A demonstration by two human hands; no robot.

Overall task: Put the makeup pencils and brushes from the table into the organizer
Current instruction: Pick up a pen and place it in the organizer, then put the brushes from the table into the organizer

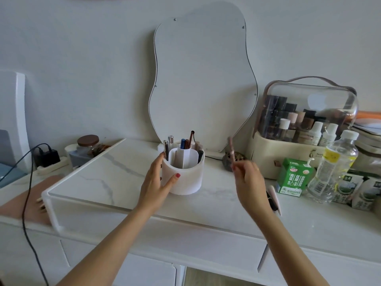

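— While steadying the round white organizer point(183, 174) at mid-desk, left hand point(159, 180) wrapped on its near-left wall, thumb across the front, fingers round the side. Grasping, not released.
— Noted. Contents of organizer?
— Several pencils and pens standing upright in the rear compartments; white dividers showing in front.
— Right hand point(248, 178)?
— Raised above the desk point(123, 178), right of the organizer and apart from it. Pinching a pinkish makeup pencil point(231, 150) at its lower end, shaft pointing up, blurred.
— Anything left lying flat?
— Two items on the desk just right of that wrist: a dark pencil point(271, 202) and a pale pink-white stick point(276, 200), side by side, partly hidden by the forearm.
— Surroundings?
— Wavy-edged mirror point(203, 79) leaning on the wall behind; clear-lidded cosmetics case point(305, 124), green drink carton point(293, 176), plastic water bottle point(334, 168) at right.
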